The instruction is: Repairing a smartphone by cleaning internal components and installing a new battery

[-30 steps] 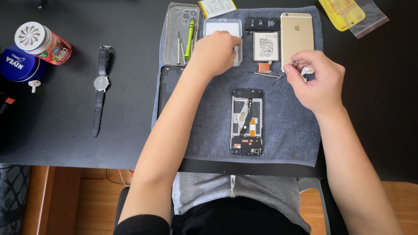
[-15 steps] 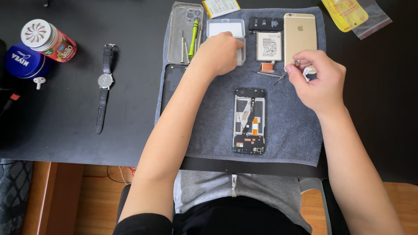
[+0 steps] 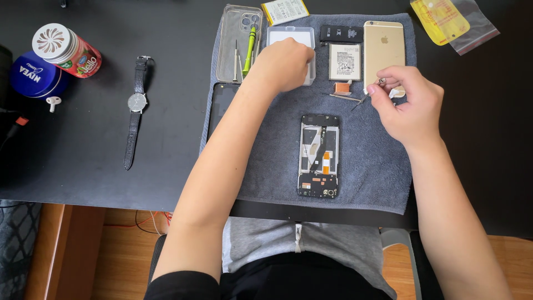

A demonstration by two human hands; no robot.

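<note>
In the centre of the frame an opened phone frame (image 3: 318, 156) is lying face down on the grey towel (image 3: 377, 166), its back cover already off and its boards and an orange flex showing; the battery bay is looking empty, and a white battery (image 3: 345, 62) and a black battery (image 3: 341, 34) are lying apart at the upper middle, so I am judging the strip-down as well along, with the inner parts seemingly yet to come out; how many screws are out I cannot tell.

The left hand (image 3: 286, 64) is reaching to the upper centre and curling loosely over the small clear parts box (image 3: 292, 38), fingers bent down into or onto it; whether it is pinching anything I cannot tell; the right hand (image 3: 408, 103) is hovering at the upper right, thumb and forefinger pinched shut on a thin screwdriver (image 3: 367, 95), its tip pointing down-left toward a small copper-coloured part (image 3: 342, 88), the other fingers half folded.

A gold phone (image 3: 384, 50) is lying just beside that hand; a clear case (image 3: 239, 41) holding a green tool is lying at the towel's upper left; a wristwatch (image 3: 135, 111) is lying well apart at the left.
</note>
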